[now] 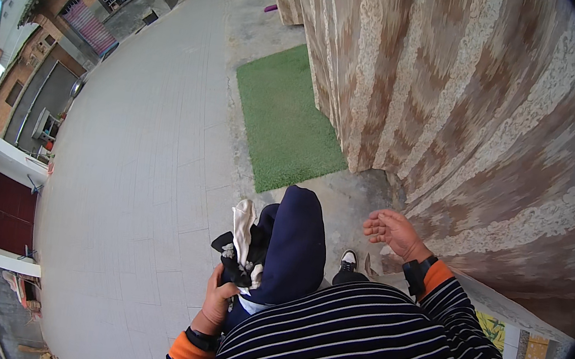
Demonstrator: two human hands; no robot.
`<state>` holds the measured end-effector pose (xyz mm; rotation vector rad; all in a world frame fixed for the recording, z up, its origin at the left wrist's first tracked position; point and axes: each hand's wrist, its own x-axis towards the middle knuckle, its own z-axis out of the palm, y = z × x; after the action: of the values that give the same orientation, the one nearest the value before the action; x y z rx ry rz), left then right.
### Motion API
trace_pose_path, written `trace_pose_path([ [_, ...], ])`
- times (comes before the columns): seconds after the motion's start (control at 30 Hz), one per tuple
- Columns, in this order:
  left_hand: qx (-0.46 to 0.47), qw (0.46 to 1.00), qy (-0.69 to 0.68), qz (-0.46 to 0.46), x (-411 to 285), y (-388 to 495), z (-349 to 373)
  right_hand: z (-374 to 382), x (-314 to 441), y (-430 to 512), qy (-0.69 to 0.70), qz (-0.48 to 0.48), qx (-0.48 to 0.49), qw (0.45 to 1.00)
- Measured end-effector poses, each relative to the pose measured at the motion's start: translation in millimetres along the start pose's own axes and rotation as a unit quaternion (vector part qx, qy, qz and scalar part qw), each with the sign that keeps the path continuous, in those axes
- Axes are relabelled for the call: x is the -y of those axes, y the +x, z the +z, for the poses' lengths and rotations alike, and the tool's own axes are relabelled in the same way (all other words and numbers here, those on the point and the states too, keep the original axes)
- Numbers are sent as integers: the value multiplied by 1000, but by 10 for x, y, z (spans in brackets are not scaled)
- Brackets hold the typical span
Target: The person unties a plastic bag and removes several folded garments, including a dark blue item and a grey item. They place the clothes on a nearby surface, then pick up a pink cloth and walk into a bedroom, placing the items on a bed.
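Observation:
My left hand (217,298) is closed around the lower end of a bunch of socks (244,261), with its thumb over them. The bunch is black, grey and white and lies against the thigh of the navy trousers (298,246). One off-white sock (242,228) stretches up from it, toe end uppermost. My right hand (392,232) is held out to the right, near the patterned curtain, with its fingers loosely curled and nothing seen in it.
A green turf mat (292,120) lies on the concrete ahead. The brown and cream curtain (441,91) hangs at the right. Grey paving (143,160) spreads to the left, towards brick buildings and a dark red door (5,210). A black-and-white shoe (349,260) shows below.

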<state>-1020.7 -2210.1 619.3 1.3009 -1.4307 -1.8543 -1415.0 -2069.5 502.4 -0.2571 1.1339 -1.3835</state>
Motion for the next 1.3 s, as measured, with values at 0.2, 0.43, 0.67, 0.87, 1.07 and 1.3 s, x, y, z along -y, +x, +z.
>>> trace_pose_path([
  [0.2, -35, 999, -8, 0, -669, 1048, -6, 448, 1200, 1505, -99, -24, 15, 995],
  [0.43, -28, 999, -17, 34, -1235, 2883, -413, 818, 1987, 3160, -102, -75, -17, 992],
  [0.67, 60, 997, -5, 40, -2166, 4688, -764, 1212, 2669, 4406, -84, -111, -98, 985],
  [0.87, 59, 998, 3, 5, -2509, 6037, -867, 1311, 3149, 5757, -114, -131, -91, 981],
  [1.07, 17, 998, 50, 25, -3193, 6909, -794, 1681, 4063, 7347, -190, -173, -31, 966],
  [1.3, 63, 997, 49, 21, -3663, 8019, -487, 1292, 5505, 8602, -248, -228, -149, 930],
])
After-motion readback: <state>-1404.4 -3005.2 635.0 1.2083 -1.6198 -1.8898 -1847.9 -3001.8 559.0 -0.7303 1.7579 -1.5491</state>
